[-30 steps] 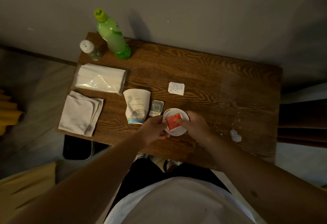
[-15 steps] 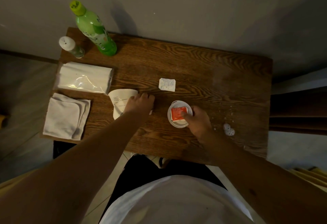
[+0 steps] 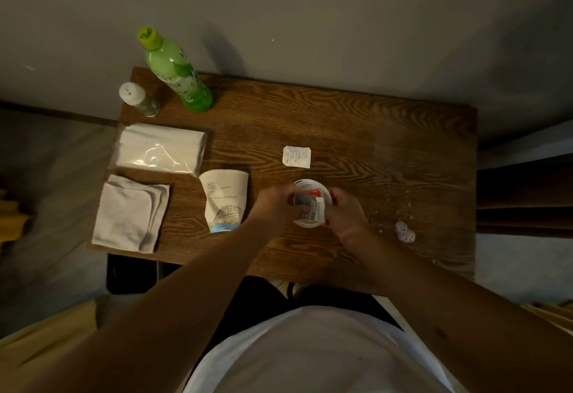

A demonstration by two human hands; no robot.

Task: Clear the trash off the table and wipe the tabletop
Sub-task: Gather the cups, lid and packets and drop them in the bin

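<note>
A small white round cup sits on the wooden table with a red packet inside it. My left hand pinches a grey foil packet and holds it over the cup. At the cup's right rim is my right hand, gripping it. A crushed paper cup lies on its side to the left. One white sachet lies flat beyond the cup. A small crumpled white scrap and scattered crumbs lie at the right.
A folded grey cloth and a plastic pack of tissues lie at the table's left side. A green bottle and a small shaker stand at the far left corner, close to the wall. A dark bin stands under the near left edge.
My left hand went to the grey foil packet beside the paper cup, picked it up and brought it over the white cup. My right hand stayed at the cup.
</note>
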